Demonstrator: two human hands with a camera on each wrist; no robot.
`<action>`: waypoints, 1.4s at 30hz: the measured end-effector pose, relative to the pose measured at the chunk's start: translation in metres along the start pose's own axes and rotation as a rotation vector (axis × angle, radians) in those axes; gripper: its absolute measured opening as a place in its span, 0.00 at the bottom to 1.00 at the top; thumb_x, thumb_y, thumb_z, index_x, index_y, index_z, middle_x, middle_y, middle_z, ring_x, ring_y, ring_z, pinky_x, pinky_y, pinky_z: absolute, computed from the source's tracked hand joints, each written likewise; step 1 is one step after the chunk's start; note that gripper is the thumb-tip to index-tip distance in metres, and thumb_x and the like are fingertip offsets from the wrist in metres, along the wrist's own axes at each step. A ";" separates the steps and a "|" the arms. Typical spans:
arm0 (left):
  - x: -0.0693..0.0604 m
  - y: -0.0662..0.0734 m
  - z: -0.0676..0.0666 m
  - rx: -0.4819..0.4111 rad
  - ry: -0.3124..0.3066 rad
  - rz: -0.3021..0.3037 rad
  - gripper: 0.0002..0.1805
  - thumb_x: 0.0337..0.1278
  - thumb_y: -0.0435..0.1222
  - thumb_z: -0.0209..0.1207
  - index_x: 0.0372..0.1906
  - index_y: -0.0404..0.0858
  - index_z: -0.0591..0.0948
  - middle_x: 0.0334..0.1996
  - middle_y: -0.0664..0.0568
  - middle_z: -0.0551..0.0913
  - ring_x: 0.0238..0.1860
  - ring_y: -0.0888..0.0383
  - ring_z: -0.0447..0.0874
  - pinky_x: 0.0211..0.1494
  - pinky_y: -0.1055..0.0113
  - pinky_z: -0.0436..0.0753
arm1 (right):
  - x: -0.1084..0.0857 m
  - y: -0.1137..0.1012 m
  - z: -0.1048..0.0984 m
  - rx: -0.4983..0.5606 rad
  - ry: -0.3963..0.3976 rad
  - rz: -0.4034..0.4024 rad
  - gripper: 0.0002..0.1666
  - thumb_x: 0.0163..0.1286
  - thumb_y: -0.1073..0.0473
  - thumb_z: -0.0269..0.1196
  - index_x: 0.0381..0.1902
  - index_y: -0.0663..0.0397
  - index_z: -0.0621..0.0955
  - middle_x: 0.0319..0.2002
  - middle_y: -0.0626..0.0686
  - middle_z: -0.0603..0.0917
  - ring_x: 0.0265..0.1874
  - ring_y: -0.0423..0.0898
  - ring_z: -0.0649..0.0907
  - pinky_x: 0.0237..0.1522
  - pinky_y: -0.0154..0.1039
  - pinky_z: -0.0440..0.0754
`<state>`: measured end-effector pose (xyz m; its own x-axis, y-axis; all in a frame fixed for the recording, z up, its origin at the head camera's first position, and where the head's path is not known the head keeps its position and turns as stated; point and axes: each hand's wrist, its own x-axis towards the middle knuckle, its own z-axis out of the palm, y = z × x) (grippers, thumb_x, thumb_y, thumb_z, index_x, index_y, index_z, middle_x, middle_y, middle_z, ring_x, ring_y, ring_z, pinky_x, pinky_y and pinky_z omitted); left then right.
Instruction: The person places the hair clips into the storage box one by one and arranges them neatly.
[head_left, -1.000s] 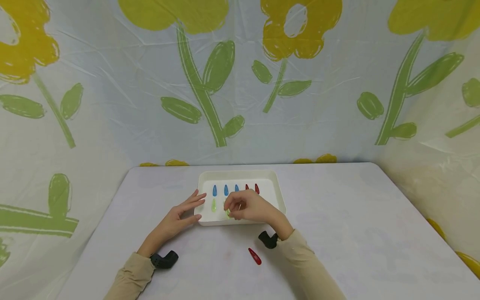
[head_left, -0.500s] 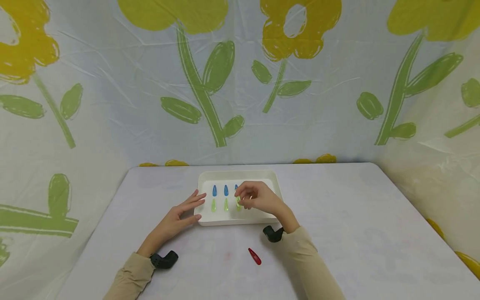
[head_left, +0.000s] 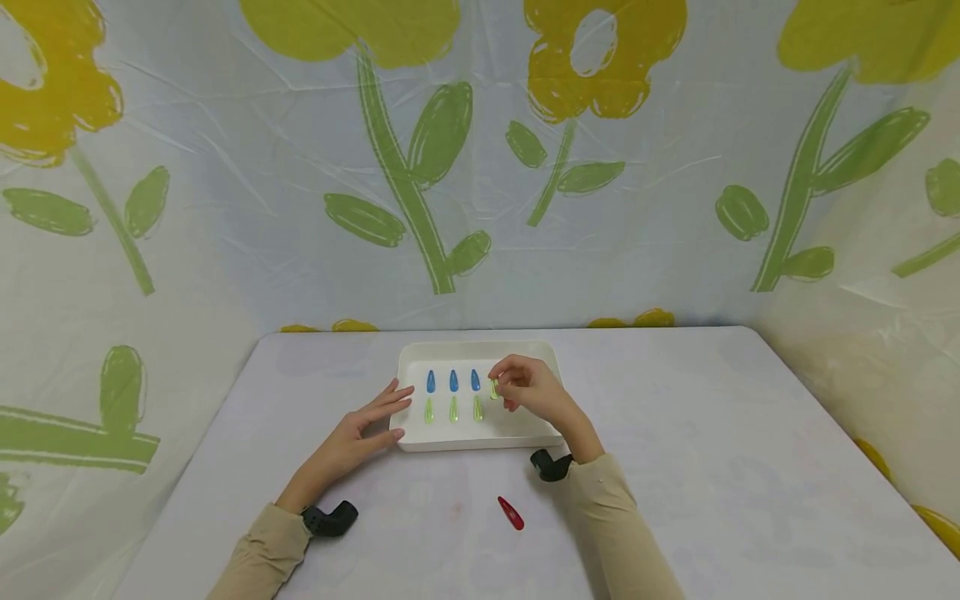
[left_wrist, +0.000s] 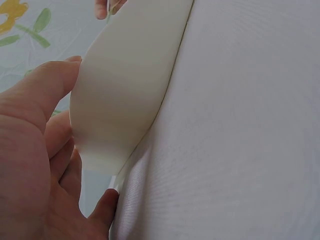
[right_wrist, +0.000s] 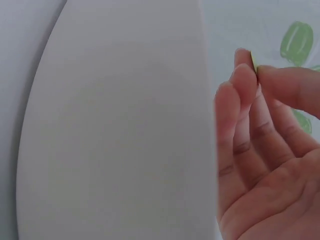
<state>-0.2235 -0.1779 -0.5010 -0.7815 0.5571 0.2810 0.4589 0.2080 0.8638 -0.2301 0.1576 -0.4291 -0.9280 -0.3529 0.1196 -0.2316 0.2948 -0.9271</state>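
Over the right half of a white tray (head_left: 517, 432), my right hand (head_left: 534, 390) pinches a green snap hair clip (head_left: 494, 389) between thumb and fingers. In the right wrist view only a thin edge of that clip (right_wrist: 254, 62) shows at the fingertips. Blue hair clips (head_left: 453, 381) form a row in the tray, and green hair clips (head_left: 453, 409) form another in front of them. My left hand (head_left: 352, 437), fingers spread and fairly straight, touches the tray's left rim. The left wrist view shows its thumb (left_wrist: 60, 80) against the tray wall (left_wrist: 120, 90).
A red hair clip (head_left: 511, 513) lies on the white-covered table (head_left: 420, 517) in front of the tray. The right hand covers part of the tray's right side. A flower-print sheet (head_left: 600, 258) hangs behind and beside the table.
My right hand has moved right and away from me, carrying a green clip. Green clips it covered now show in the front row; the red clips in the tray have become hidden. The left hand stays put.
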 end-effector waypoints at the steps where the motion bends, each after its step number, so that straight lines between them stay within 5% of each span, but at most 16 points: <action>1: 0.000 0.000 0.000 -0.002 -0.002 -0.002 0.29 0.63 0.32 0.65 0.69 0.37 0.73 0.74 0.51 0.64 0.79 0.52 0.42 0.71 0.79 0.46 | 0.000 0.001 0.000 0.003 0.010 0.017 0.11 0.66 0.76 0.58 0.47 0.75 0.77 0.32 0.73 0.81 0.22 0.55 0.80 0.29 0.47 0.83; 5: 0.000 0.001 -0.001 -0.002 -0.003 -0.004 0.29 0.63 0.33 0.64 0.69 0.36 0.73 0.74 0.52 0.64 0.79 0.53 0.41 0.71 0.79 0.46 | -0.001 0.005 0.000 -0.001 0.045 0.085 0.14 0.66 0.75 0.58 0.49 0.77 0.76 0.31 0.73 0.81 0.22 0.55 0.80 0.30 0.49 0.84; 14: -0.001 0.001 -0.001 -0.001 -0.001 -0.018 0.29 0.63 0.32 0.64 0.69 0.36 0.73 0.74 0.54 0.64 0.79 0.55 0.41 0.70 0.81 0.46 | -0.004 0.017 0.003 -0.054 0.079 0.191 0.13 0.64 0.72 0.63 0.47 0.69 0.78 0.27 0.61 0.85 0.19 0.43 0.78 0.27 0.36 0.80; 42: 0.000 0.001 0.000 0.005 0.005 -0.006 0.29 0.63 0.33 0.65 0.69 0.37 0.74 0.74 0.53 0.64 0.79 0.53 0.42 0.71 0.80 0.46 | -0.004 0.030 0.011 -0.150 0.053 0.204 0.07 0.57 0.73 0.66 0.36 0.68 0.82 0.17 0.49 0.80 0.15 0.39 0.77 0.22 0.33 0.75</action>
<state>-0.2234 -0.1779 -0.5004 -0.7866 0.5515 0.2778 0.4561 0.2156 0.8634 -0.2302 0.1578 -0.4614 -0.9731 -0.2266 -0.0425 -0.0750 0.4854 -0.8711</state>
